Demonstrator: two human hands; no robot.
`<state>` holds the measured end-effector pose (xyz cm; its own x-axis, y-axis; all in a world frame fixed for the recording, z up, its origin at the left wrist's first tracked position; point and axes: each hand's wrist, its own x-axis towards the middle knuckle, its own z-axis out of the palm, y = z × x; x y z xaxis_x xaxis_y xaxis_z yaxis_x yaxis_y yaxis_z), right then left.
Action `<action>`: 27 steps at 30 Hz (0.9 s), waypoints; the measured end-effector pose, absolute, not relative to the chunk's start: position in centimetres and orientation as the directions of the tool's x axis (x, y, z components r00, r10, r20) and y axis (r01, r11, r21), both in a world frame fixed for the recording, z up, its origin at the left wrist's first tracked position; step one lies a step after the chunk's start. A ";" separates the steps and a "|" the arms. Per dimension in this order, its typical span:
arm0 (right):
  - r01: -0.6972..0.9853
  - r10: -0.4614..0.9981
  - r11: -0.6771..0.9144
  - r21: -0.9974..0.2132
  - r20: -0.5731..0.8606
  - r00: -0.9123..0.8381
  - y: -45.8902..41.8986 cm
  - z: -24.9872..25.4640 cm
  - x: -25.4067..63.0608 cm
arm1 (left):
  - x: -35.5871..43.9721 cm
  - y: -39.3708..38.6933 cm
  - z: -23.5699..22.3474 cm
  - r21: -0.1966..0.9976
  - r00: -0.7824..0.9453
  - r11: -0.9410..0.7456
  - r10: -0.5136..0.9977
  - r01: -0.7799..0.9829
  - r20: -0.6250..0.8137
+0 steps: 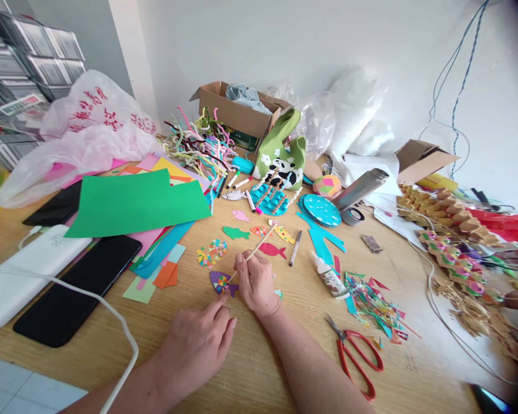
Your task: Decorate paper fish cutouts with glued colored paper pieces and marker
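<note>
A purple paper fish (220,282) with small coloured paper pieces on its body lies flat on the table. My left hand (198,336) rests its stretched index finger on the fish's lower edge, the thumb apart and nothing gripped. Pinched in my right hand (255,282) is a thin wooden stick (261,241), its lower tip down on the fish. Just beyond lie a round patch of colourful paper scraps (212,253), a green paper fish (236,232) and a red paper fish (271,250). Part of a small item is hidden by my right wrist.
To the right are a glue bottle (329,276), red-handled scissors (358,356), paper clippings (373,302) and a steel flask (362,187). On the left lie green paper (142,204), a black phone (80,287) and a white power bank (34,273), whose cable crosses near my left forearm.
</note>
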<state>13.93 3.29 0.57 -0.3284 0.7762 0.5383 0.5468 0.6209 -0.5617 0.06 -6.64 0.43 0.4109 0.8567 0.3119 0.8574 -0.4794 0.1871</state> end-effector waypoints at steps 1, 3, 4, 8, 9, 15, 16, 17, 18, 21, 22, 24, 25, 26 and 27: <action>0.548 0.777 0.620 -0.562 0.539 -0.326 3.3 0.6 14.0 | 0.1 -6.6 0.5 0.184 0.410 -0.479 0.856 0.859 0.314; 0.545 0.773 0.623 -0.561 0.549 -0.319 3.2 0.6 14.0 | 0.1 -6.5 0.5 0.180 0.411 -0.480 0.854 0.859 0.318; 0.542 0.770 0.626 -0.560 0.555 -0.315 3.1 0.6 14.1 | 0.1 -6.5 0.6 0.177 0.413 -0.482 0.853 0.858 0.319; 0.535 0.771 0.628 -0.566 0.549 -0.324 3.0 0.7 14.0 | 0.1 -6.5 0.7 0.178 0.415 -0.483 0.853 0.857 0.317; 0.534 0.775 0.624 -0.570 0.539 -0.331 3.1 0.7 14.0 | 0.1 -6.5 0.7 0.180 0.414 -0.483 0.853 0.857 0.317; 0.533 0.785 0.614 -0.582 0.522 -0.335 3.3 0.6 13.9 | 0.0 -6.6 0.6 0.203 0.392 -0.490 0.836 0.848 0.383; 0.535 0.786 0.613 -0.582 0.520 -0.335 3.3 0.6 13.9 | 0.0 -6.6 0.6 0.217 0.379 -0.496 0.825 0.841 0.418; 0.538 0.788 0.610 -0.581 0.517 -0.335 3.3 0.5 13.9 | -0.1 -6.7 0.6 0.232 0.363 -0.501 0.814 0.833 0.453; 0.543 0.789 0.609 -0.579 0.514 -0.336 3.3 0.5 13.9 | -0.1 -6.7 0.6 0.246 0.346 -0.503 0.805 0.828 0.482; 0.552 0.789 0.608 -0.571 0.511 -0.340 3.2 0.5 13.9 | -0.2 -6.8 0.7 0.273 0.319 -0.505 0.795 0.819 0.515; 0.550 0.788 0.609 -0.571 0.513 -0.340 3.2 0.5 13.9 | -0.2 -6.9 0.7 0.275 0.322 -0.508 0.796 0.817 0.512; 0.540 0.785 0.613 -0.577 0.520 -0.336 3.2 0.5 13.9 | -0.2 -6.9 0.8 0.265 0.331 -0.506 0.799 0.821 0.501; 0.535 0.785 0.613 -0.581 0.523 -0.332 3.2 0.6 13.9 | -0.3 -6.8 0.8 0.253 0.330 -0.496 0.804 0.830 0.494; 0.532 0.786 0.612 -0.585 0.524 -0.329 3.2 0.6 13.9 | -0.3 -6.7 0.9 0.239 0.323 -0.479 0.812 0.845 0.486; 0.532 0.787 0.610 -0.587 0.523 -0.326 3.2 0.6 13.9 | -0.5 -6.6 0.9 0.225 0.308 -0.455 0.821 0.861 0.480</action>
<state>13.86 3.23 0.56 -0.3264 0.7873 0.5230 0.5320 0.6104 -0.5868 -0.45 -6.60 0.92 0.3083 0.8212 0.4803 0.8614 -0.4552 0.2254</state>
